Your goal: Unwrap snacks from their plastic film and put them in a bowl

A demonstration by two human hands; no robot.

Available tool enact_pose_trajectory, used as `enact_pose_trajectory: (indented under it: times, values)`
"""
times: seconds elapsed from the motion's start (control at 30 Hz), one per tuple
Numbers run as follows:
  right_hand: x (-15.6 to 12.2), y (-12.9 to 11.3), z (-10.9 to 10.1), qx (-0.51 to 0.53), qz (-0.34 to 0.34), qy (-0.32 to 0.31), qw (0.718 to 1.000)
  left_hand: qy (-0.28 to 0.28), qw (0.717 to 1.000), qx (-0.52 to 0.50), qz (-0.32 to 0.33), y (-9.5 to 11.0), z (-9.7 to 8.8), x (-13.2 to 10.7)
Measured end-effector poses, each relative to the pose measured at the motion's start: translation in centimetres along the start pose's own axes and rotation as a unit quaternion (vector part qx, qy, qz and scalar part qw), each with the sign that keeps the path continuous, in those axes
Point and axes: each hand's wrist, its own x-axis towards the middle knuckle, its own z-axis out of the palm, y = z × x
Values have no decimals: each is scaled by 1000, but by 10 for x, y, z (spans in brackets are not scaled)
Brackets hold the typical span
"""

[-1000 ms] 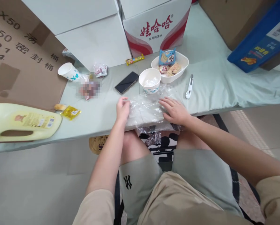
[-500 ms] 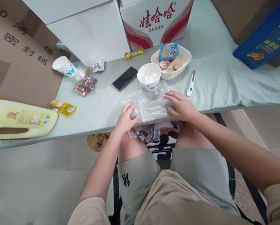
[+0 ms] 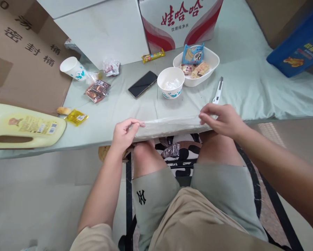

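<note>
A sheet of clear plastic film (image 3: 169, 126) is stretched between my two hands at the table's front edge, above my knees. My left hand (image 3: 126, 134) pinches its left end between thumb and fingers. At the other end, my right hand (image 3: 221, 118) pinches the film with its fingertips. Just beyond the film stands a white paper bowl (image 3: 171, 83) with a blue leaf pattern and crumpled clear plastic inside. Behind it, a white oval dish (image 3: 212, 62) holds several wrapped snacks (image 3: 193, 55). Close above my right hand lies a white utility knife (image 3: 218, 91).
Left of the bowl lies a black phone (image 3: 142, 84); a yellow snack stick (image 3: 153, 55) is behind. Farther left are a tipped paper cup (image 3: 74, 68), cocoa packets (image 3: 98, 90), a yellow packet (image 3: 77, 117) and a pale yellow jug (image 3: 25, 127). Boxes (image 3: 182, 26) line the back.
The film lay crumpled under my open hands around the bowl's base. My hands have moved apart, gripped its ends and pulled it taut towards me, away from the bowl.
</note>
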Motion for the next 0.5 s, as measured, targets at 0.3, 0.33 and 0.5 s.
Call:
enact_pose_trajectory:
  times: [0.3,0.33,0.5]
  values:
    - [-28,14,24,456,232,61,857,49,919,-258,-293,-6,38,12]
    - [-31,14,23,476,251,77,840,36,914,-266,-304,-7,37,10]
    - [-55,7,30,562,281,307,715,129,871,-354,-315,1,50,-19]
